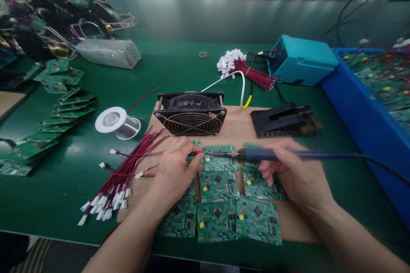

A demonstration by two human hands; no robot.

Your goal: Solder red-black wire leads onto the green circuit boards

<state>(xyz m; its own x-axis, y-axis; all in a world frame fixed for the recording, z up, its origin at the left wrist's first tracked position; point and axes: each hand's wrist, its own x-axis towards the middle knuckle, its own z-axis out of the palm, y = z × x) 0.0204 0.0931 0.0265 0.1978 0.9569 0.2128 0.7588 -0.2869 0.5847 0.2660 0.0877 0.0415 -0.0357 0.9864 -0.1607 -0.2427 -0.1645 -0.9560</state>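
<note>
Between the thumb and fingers of my left hand (pixel 179 164) is a red and black wire (pixel 153 152), its free end at the edge of a green circuit board (pixel 221 163). My right hand (pixel 291 175) grips a blue-handled soldering iron (pixel 259 154) like a pen. The iron's tip lies at the wire end on that board's upper left corner; whether they touch I cannot tell. Several more circuit boards (pixel 218 217) lie in rows on a cardboard sheet (pixel 301 224), partly covered by my hands. Beside my left forearm is a heap of red and black wires (pixel 128 166) with white connectors.
A black fan (pixel 192 115) stands behind the boards, with a solder spool (pixel 117 123) to its left. At right are a black iron holder (pixel 282 120), a teal soldering station (pixel 301 60) and a blue bin (pixel 358 123). A bundled wire bunch (pixel 253 74) lies behind.
</note>
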